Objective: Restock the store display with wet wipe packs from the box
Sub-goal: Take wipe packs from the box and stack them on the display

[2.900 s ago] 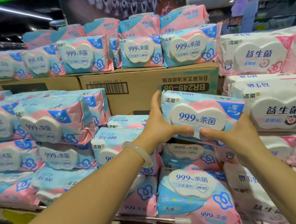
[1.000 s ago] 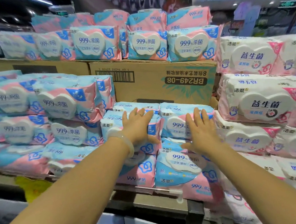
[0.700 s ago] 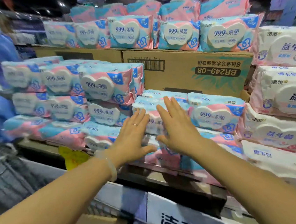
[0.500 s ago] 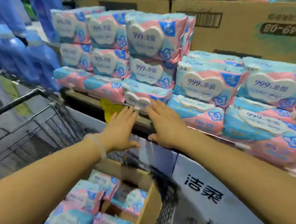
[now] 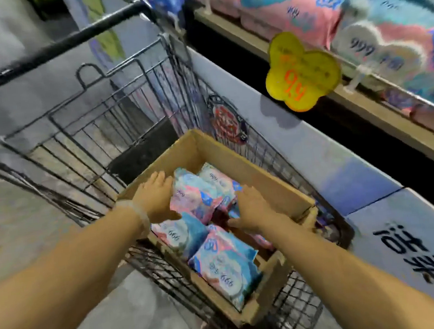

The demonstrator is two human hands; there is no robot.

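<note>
An open cardboard box [image 5: 262, 175] sits in a wire shopping cart [image 5: 115, 126] and holds several pink-and-blue wet wipe packs. Both my hands reach into the box. My left hand [image 5: 156, 197] lies with straight fingers against the left side of an upright pack [image 5: 197, 195]. My right hand [image 5: 252, 208] comes down on that pack's right side, fingers spread and touching the packs. Another pack [image 5: 226, 265] lies at the near end of the box. The store display [image 5: 355, 15] of stacked packs runs along the upper right.
A yellow flower-shaped price tag [image 5: 301, 72] hangs from the shelf edge [image 5: 381, 112]. A white-blue printed base panel [image 5: 345, 172] runs below the shelf, close to the cart's right side. The cart's black handle bar [image 5: 59, 47] crosses the upper left. Grey floor lies to the left.
After placing a pack on the display and letting go, both hands drew back and dropped into the box in the cart. The view swung down and left from the shelf.
</note>
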